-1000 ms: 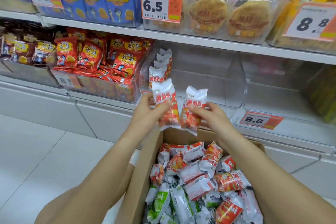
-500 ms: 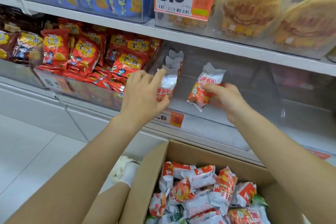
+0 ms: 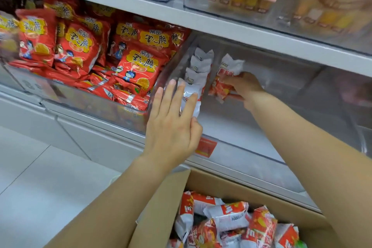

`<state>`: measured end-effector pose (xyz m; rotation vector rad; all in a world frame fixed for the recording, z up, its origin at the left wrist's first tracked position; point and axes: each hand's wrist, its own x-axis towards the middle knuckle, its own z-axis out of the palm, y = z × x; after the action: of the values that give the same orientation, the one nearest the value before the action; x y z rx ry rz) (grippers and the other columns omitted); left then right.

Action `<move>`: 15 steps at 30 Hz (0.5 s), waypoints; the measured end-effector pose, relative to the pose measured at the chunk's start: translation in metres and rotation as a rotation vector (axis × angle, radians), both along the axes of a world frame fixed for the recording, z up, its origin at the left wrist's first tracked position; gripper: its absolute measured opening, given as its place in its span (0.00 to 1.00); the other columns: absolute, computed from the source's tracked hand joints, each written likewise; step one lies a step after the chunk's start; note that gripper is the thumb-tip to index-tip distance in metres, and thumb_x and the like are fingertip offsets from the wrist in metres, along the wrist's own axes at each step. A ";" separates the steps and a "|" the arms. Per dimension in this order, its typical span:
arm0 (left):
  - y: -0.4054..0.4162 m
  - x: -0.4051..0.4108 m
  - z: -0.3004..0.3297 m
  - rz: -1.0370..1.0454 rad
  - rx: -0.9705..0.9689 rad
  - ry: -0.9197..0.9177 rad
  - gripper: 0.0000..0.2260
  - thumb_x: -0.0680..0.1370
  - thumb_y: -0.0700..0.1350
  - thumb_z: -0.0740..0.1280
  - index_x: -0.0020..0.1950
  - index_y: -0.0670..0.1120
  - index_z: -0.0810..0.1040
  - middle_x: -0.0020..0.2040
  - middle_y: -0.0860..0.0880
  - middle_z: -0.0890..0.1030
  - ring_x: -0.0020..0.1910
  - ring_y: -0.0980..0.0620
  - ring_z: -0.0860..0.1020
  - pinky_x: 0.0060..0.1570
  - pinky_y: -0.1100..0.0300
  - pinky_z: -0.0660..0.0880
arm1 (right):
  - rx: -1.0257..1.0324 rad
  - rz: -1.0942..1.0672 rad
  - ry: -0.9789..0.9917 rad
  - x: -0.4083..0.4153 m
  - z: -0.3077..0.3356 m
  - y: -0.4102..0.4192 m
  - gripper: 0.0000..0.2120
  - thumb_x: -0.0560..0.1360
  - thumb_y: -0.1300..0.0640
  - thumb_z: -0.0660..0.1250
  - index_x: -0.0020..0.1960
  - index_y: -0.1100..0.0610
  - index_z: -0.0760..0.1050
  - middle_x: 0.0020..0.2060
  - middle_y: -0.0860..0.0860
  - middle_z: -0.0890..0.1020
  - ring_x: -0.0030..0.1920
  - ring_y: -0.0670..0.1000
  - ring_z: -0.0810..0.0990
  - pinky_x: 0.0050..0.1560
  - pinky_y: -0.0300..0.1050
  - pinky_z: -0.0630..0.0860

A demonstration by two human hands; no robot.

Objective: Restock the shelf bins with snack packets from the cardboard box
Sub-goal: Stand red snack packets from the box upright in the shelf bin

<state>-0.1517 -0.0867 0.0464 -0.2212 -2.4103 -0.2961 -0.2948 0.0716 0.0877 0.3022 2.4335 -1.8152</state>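
A clear shelf bin (image 3: 251,131) holds a short row of white-and-red snack packets (image 3: 201,60) standing along its left wall. My left hand (image 3: 173,121) lies with straight fingers against the front packet of that row (image 3: 191,96), pressing it back. Deeper in the bin, my right hand (image 3: 244,86) grips another white-and-red packet (image 3: 226,72) just right of the row. The open cardboard box (image 3: 203,184) sits below at the bottom edge, with several more such packets (image 3: 231,219) inside.
A neighbouring bin to the left is full of red snack bags (image 3: 130,60). An orange price tag (image 3: 206,147) hangs on the shelf edge below my left hand. Another shelf (image 3: 221,24) with clear bins runs overhead. Light floor tiles (image 3: 40,177) lie to the left.
Both hands carried a packet each from above the box up into the clear bin. The left packet now stands at the front of the row, and the right hand has reached deeper in.
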 end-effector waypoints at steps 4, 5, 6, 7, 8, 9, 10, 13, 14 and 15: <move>-0.002 0.000 -0.001 -0.013 -0.031 0.008 0.21 0.75 0.45 0.56 0.65 0.40 0.76 0.69 0.35 0.71 0.71 0.37 0.66 0.74 0.47 0.51 | 0.090 0.043 0.047 -0.017 -0.006 -0.008 0.15 0.75 0.58 0.69 0.61 0.60 0.75 0.55 0.56 0.81 0.51 0.53 0.80 0.46 0.43 0.79; -0.003 0.000 -0.001 -0.019 -0.034 0.006 0.21 0.75 0.45 0.56 0.65 0.40 0.76 0.69 0.35 0.71 0.71 0.37 0.66 0.74 0.47 0.51 | 0.145 0.036 0.055 -0.021 -0.010 -0.009 0.15 0.76 0.57 0.68 0.60 0.60 0.75 0.56 0.56 0.81 0.52 0.55 0.80 0.50 0.47 0.79; -0.003 -0.001 -0.002 -0.020 -0.034 0.005 0.21 0.75 0.45 0.56 0.65 0.40 0.76 0.68 0.35 0.71 0.71 0.38 0.66 0.74 0.47 0.51 | 0.198 0.018 0.065 -0.023 -0.012 -0.011 0.14 0.76 0.56 0.67 0.59 0.60 0.76 0.56 0.57 0.81 0.54 0.57 0.80 0.55 0.50 0.78; -0.003 -0.001 -0.002 -0.017 -0.033 0.005 0.21 0.75 0.45 0.56 0.64 0.40 0.77 0.68 0.35 0.72 0.71 0.38 0.66 0.74 0.47 0.52 | 0.240 -0.018 0.080 -0.025 -0.017 -0.012 0.14 0.76 0.55 0.66 0.58 0.60 0.77 0.56 0.58 0.81 0.56 0.58 0.80 0.57 0.51 0.77; -0.003 -0.001 -0.002 -0.012 -0.033 0.005 0.21 0.75 0.45 0.56 0.64 0.40 0.77 0.68 0.36 0.72 0.71 0.38 0.67 0.74 0.47 0.52 | 0.246 -0.048 0.091 -0.024 -0.019 -0.014 0.14 0.75 0.55 0.65 0.56 0.61 0.78 0.55 0.59 0.82 0.55 0.59 0.80 0.56 0.51 0.77; -0.003 -0.002 -0.001 -0.007 -0.036 0.005 0.21 0.75 0.45 0.56 0.64 0.40 0.77 0.68 0.36 0.72 0.71 0.38 0.67 0.74 0.47 0.52 | 0.227 -0.062 0.095 -0.024 -0.023 -0.014 0.15 0.73 0.54 0.66 0.55 0.61 0.79 0.53 0.59 0.82 0.55 0.59 0.81 0.55 0.51 0.78; -0.003 -0.002 0.000 -0.004 -0.040 0.003 0.21 0.75 0.45 0.56 0.64 0.40 0.77 0.67 0.36 0.73 0.70 0.38 0.67 0.74 0.47 0.53 | 0.197 -0.062 0.083 -0.021 -0.023 -0.015 0.17 0.70 0.53 0.68 0.56 0.61 0.78 0.53 0.58 0.82 0.55 0.59 0.81 0.56 0.52 0.78; -0.003 -0.001 0.001 0.005 -0.054 -0.021 0.21 0.75 0.45 0.56 0.63 0.39 0.77 0.67 0.36 0.73 0.70 0.38 0.68 0.74 0.47 0.53 | 0.145 -0.060 0.022 -0.003 -0.014 -0.013 0.30 0.71 0.53 0.71 0.69 0.60 0.67 0.63 0.56 0.76 0.62 0.57 0.76 0.63 0.52 0.73; -0.002 0.001 0.001 0.014 -0.065 -0.039 0.22 0.75 0.45 0.56 0.64 0.39 0.77 0.67 0.36 0.73 0.70 0.38 0.68 0.74 0.47 0.52 | 0.149 -0.059 0.005 0.005 -0.009 -0.010 0.32 0.72 0.53 0.71 0.71 0.60 0.63 0.65 0.55 0.74 0.63 0.56 0.74 0.63 0.51 0.72; -0.002 0.002 0.002 0.024 -0.076 -0.059 0.22 0.75 0.46 0.55 0.64 0.39 0.77 0.67 0.36 0.73 0.70 0.39 0.68 0.74 0.47 0.52 | 0.151 -0.050 0.007 0.014 -0.004 -0.005 0.31 0.73 0.54 0.70 0.72 0.59 0.62 0.64 0.54 0.74 0.61 0.55 0.74 0.63 0.50 0.73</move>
<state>-0.1493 -0.0885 0.0486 -0.2208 -2.4831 -0.2027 -0.2811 0.0663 0.0833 0.3721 2.5955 -1.6567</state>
